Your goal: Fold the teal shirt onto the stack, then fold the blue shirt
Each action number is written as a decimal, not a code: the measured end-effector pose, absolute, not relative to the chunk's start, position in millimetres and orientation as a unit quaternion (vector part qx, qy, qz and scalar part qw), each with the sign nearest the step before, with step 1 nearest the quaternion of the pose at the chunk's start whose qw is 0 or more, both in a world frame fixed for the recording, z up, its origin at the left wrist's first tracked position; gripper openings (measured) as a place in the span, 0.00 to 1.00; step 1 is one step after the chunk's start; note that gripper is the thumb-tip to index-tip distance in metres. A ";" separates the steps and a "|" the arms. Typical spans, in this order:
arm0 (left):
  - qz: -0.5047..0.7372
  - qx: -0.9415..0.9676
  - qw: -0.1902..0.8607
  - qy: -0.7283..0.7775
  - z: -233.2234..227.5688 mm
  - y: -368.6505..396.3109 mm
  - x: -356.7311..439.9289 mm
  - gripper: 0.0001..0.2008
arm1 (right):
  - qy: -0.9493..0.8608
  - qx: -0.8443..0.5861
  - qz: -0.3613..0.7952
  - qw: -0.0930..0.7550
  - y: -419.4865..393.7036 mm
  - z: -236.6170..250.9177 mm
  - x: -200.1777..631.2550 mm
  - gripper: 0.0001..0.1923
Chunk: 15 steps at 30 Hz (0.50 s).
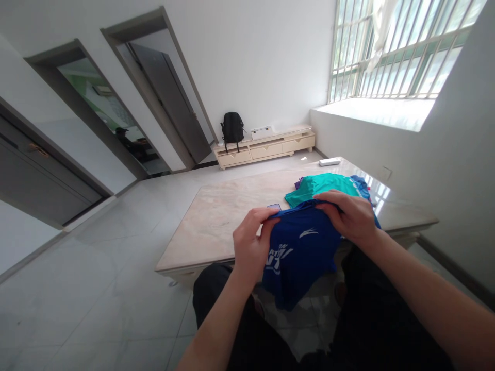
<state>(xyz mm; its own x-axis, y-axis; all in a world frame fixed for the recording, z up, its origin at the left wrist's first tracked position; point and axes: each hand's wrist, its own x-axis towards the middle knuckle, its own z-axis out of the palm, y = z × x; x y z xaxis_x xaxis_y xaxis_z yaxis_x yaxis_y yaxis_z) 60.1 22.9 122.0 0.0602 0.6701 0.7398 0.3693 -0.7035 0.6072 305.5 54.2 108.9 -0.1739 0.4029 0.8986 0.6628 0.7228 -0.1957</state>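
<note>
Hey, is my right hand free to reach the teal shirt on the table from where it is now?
Probably not at once: the right hand is pinching the top edge of the blue shirt together with the left hand. The teal shirt lies just beyond it, with nothing between.

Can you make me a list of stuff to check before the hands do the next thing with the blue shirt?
1. Left hand pinches the top edge of the blue printed cloth shirt: ok.
2. Right hand grips the same edge on the other side: ok.
3. Shirt hangs flat and smooth: not ok, its lower part droops bunched over the lap.
4. Bare room on the pale marble tabletop in front: ok.
5. Folded teal cloth shirt lies apart from the blue one: cannot tell, the right hand covers where they meet.
6. Small dark phone-like object is clear of the shirt: not ok, it sits right beside the top edge.
</note>
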 end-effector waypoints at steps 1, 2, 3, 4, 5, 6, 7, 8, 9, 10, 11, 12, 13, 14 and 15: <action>0.582 0.709 0.140 0.372 121.5 26.0 59.3 0.08 | -0.769 -0.345 -0.116 0.525 54.9 116.2 307.4 0.09; 0.584 0.702 0.152 0.378 121.0 28.6 59.1 0.07 | -0.778 -0.341 -0.109 0.516 55.2 122.7 308.2 0.09; 0.588 0.695 0.163 0.381 120.4 30.7 59.5 0.07 | -0.782 -0.340 -0.102 0.512 55.4 128.3 308.3 0.09; 0.594 0.688 0.173 0.380 119.7 32.0 60.3 0.06 | -0.784 -0.341 -0.095 0.511 55.6 132.7 308.0 0.09; 0.600 0.682 0.182 0.377 118.9 32.7 61.3 0.06 | -0.783 -0.345 -0.087 0.511 55.8 135.9 307.5 0.09; 0.606 0.678 0.188 0.372 118.1 32.8 62.6 0.06 | -0.781 -0.351 -0.079 0.511 56.2 137.9 306.9 0.08; 0.610 0.675 0.193 0.367 117.2 32.3 64.2 0.06 | -0.777 -0.361 -0.069 0.511 56.7 138.7 306.3 0.08; 0.611 0.676 0.194 0.364 116.5 31.4 66.0 0.07 | -0.772 -0.376 -0.057 0.509 57.3 138.5 305.6 0.08; 0.608 0.680 0.191 0.362 115.7 30.1 68.3 0.07 | -0.765 -0.396 -0.042 0.506 57.9 137.4 304.4 0.07; 0.604 0.687 0.183 0.361 115.1 28.7 70.9 0.07 | -0.755 -0.419 -0.027 0.504 58.3 135.3 302.5 0.07; 0.599 0.695 0.171 0.358 114.6 27.3 74.0 0.07 | -0.740 -0.443 -0.014 0.506 58.6 132.6 299.9 0.07; 0.593 0.705 0.158 0.355 114.2 25.8 77.4 0.07 | -0.721 -0.467 -0.003 0.512 58.5 129.4 296.6 0.07; 0.588 0.715 0.145 0.350 113.9 24.6 81.0 0.07 | -0.698 -0.489 0.002 0.522 58.0 125.7 292.5 0.07; 0.584 0.723 0.136 0.344 113.8 23.5 84.5 0.07 | -0.674 -0.508 0.000 0.537 57.3 121.8 288.2 0.07; 0.582 0.727 0.131 0.339 113.7 22.6 87.5 0.07 | -0.650 -0.520 -0.009 0.554 56.4 117.8 283.9 0.07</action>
<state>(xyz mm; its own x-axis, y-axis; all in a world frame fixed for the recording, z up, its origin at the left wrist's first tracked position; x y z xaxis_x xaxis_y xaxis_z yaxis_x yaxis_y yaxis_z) 87.5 22.6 113.7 0.0923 0.6452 0.7585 0.3409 -0.7361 0.5847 283.9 56.4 117.8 0.1544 0.6662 0.7296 0.6864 0.4588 -0.5642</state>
